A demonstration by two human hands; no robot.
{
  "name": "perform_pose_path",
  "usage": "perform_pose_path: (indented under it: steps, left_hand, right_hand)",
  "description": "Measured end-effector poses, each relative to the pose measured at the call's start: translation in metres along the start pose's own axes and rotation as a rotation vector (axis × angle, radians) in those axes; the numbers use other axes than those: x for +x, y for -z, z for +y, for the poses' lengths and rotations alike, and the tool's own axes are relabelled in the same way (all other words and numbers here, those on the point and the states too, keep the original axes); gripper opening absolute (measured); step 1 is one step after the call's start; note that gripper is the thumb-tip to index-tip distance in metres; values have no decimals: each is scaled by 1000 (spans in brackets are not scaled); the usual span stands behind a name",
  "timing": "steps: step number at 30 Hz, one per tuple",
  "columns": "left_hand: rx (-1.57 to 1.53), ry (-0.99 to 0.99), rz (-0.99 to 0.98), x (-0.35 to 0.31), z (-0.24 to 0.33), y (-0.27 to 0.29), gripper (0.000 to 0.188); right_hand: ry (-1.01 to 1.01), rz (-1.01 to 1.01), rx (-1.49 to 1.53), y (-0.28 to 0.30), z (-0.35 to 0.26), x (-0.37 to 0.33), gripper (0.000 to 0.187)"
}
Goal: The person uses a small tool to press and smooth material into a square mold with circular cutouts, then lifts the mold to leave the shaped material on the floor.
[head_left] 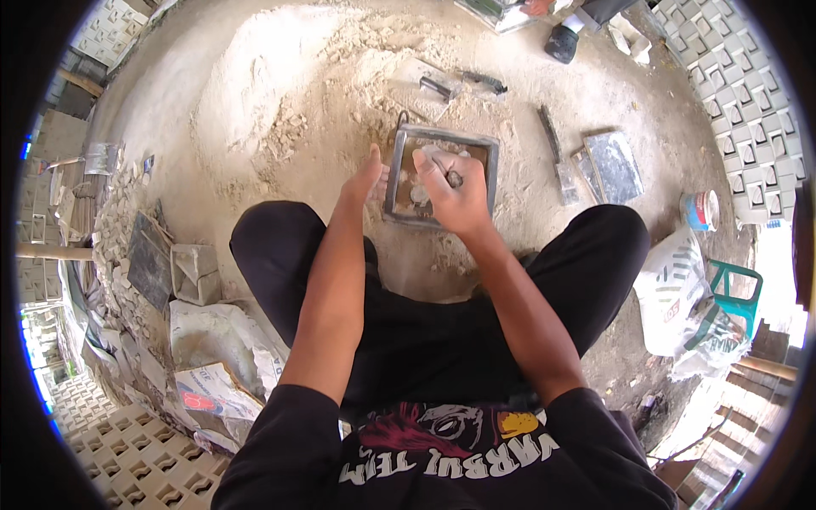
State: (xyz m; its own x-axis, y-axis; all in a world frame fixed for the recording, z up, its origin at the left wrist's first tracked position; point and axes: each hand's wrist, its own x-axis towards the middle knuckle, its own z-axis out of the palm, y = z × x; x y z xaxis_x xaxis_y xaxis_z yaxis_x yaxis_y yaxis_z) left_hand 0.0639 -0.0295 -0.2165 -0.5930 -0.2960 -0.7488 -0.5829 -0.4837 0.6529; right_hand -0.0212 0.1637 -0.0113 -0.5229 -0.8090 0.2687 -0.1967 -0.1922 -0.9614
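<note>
A square grey metal mould frame [438, 223] lies on the dusty ground between my knees, with pale powdery material inside it. Over its right half is my right hand [459, 194], its fingers curled closed. A small rounded grey end [455, 179] shows in that fist; the rest of what it holds is hidden. My left hand [369, 177] is just outside the frame's left side, open with the fingers stretched out. Whether its fingertips touch the frame, I cannot tell.
Beyond the frame lie a flat trowel [422, 89] and a heap of pale sand [280, 68]. To the right are a long-handled tool [557, 161], a dark flat plate [614, 166], a small bucket [699, 210] and a white sack [671, 289]. A person's foot [562, 42] is at the top.
</note>
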Motion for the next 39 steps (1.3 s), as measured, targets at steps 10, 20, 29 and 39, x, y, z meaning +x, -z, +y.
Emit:
perform_pose_path:
  steps: [10,20,29,39]
  left_hand:
    - [188,-8,108,40,-5,-3,103]
    - [297,-81,358,38,-8,-9,96]
    - [188,-141,269,66,-32,21,95]
    - [475,-262,394,6,6,-38,96]
  right_hand:
    - [-44,9,-35,7,15,-19,45]
    - [-98,60,8,7,22,-18,36]
    - [49,81,1,-7,30,-7,33]
    - [-253,228,135,16,3,-4,41]
